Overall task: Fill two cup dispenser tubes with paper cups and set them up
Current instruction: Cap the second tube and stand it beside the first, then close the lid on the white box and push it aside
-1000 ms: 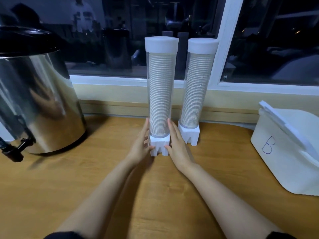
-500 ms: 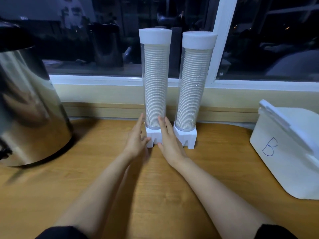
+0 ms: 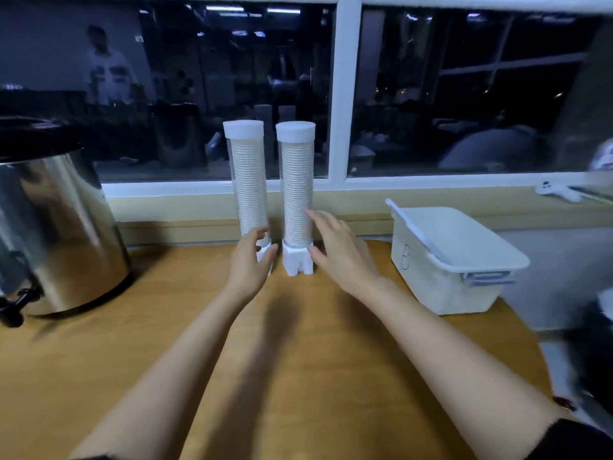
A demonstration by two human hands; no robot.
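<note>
Two clear dispenser tubes full of white paper cups stand upright side by side at the back of the wooden table (image 3: pixel 298 343), each with a white cap and a white base. My left hand (image 3: pixel 248 263) curls its thumb and fingers round the base of the left tube (image 3: pixel 248 180) and hides most of that base. My right hand (image 3: pixel 336 249) is spread with relaxed fingers just right of the right tube (image 3: pixel 296 190), fingertips at its lower wall and thumb beside its base; I cannot tell whether they touch.
A large steel urn (image 3: pixel 56 234) with a black tap stands at the left. A white lidded box marked "B" (image 3: pixel 447 260) sits at the right. The window sill (image 3: pixel 199 207) and dark window run right behind the tubes. The table's edge curves away at the right.
The left tube has gone back to stand level with the right one. My right hand left the left tube's base and moved to the right side of the right tube. The view pulled back.
</note>
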